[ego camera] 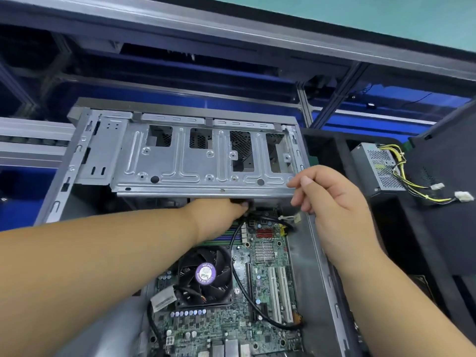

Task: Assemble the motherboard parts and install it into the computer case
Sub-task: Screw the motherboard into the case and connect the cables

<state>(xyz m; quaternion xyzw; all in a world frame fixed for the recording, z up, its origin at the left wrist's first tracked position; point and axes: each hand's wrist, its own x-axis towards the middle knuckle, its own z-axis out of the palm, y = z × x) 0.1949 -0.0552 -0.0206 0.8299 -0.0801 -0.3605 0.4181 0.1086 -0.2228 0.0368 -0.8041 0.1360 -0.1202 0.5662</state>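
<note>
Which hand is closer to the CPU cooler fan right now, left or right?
Left. The left hand reaches under the drive cage, just beyond the CPU cooler fan, its forearm crossing beside it. The right hand sits farther off, at the cage's right corner.

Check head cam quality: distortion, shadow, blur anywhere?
Head view: wide-angle bends the frame rails at top and the case edges; deep shadow under the drive cage hides the left hand fingertips; the right hand is slightly soft; mild glare on the cage's front lip; the motherboard and fan are evenly lit and legible.
</note>
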